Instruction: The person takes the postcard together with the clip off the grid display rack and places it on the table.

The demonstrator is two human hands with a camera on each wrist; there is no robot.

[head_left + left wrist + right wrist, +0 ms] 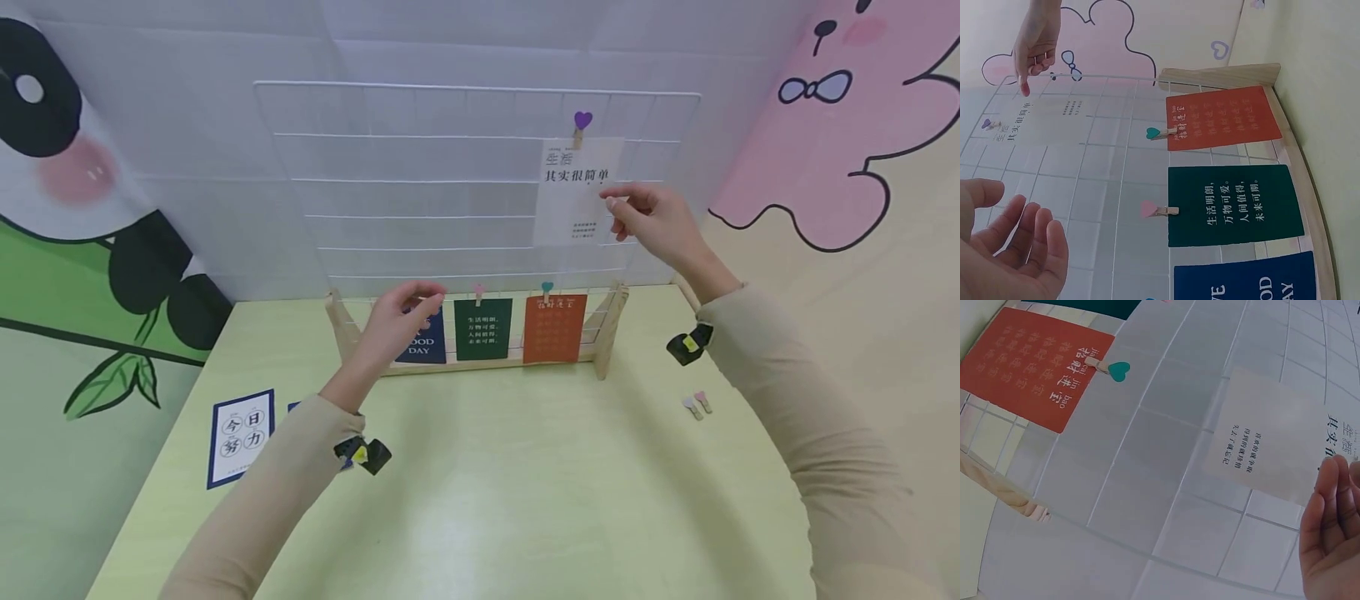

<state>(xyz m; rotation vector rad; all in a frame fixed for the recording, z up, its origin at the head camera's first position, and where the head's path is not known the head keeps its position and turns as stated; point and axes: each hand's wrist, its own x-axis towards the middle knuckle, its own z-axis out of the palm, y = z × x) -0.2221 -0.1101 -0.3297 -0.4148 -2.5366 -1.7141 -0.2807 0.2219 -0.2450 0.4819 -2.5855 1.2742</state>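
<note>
A white card (pixel 558 200) with dark lettering hangs on the upper right of a white wire grid (pixel 420 135), under a purple heart clip (pixel 582 122). My right hand (pixel 660 225) is at this card's right edge, index fingertip right at the edge and fingers fairly straight in the right wrist view (pixel 1335 531). Lower down, my left hand (pixel 386 329) partly covers a navy card (pixel 426 350) in the head view; its fingers are loosely bent around nothing in the left wrist view. Beside the navy card hang a green card (pixel 483 331) and an orange-red card (pixel 555 331).
Pink (pixel 479 291) and teal (pixel 547 287) heart clips hold the green and orange-red cards. Wooden feet (pixel 611 333) support the grid. A blue-bordered card (pixel 240 437) lies at the table's left, another partly behind the left sleeve. Two small clips (pixel 697 405) lie at right.
</note>
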